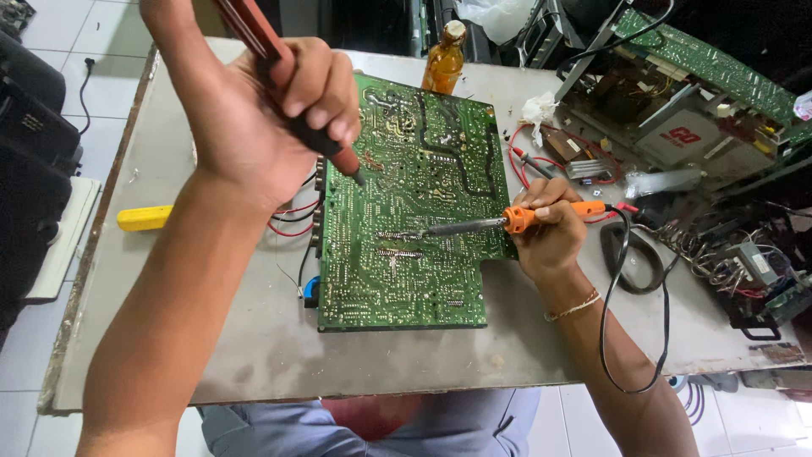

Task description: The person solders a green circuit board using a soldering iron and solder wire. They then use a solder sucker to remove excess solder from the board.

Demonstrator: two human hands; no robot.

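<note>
Two hands (279, 110) (550, 233), tools, green circuit board (406, 211)

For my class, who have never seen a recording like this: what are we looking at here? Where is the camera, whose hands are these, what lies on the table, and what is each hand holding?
There is one picture, taken by a camera worn on a person's head and looking down at their own two bare hands. No machine is involved.

On the grey table lies a large green circuit board, solder side up. The right hand holds an orange-handled soldering iron, its metal tip resting on the board; a black cord runs from the handle. The left hand, raised above the board, grips a dark red pen-shaped tool pointing down at it; exactly what tool it is I cannot tell.

Around them lie a yellow tool handle, an amber bottle, and opened electronics with wires on the right.
</note>
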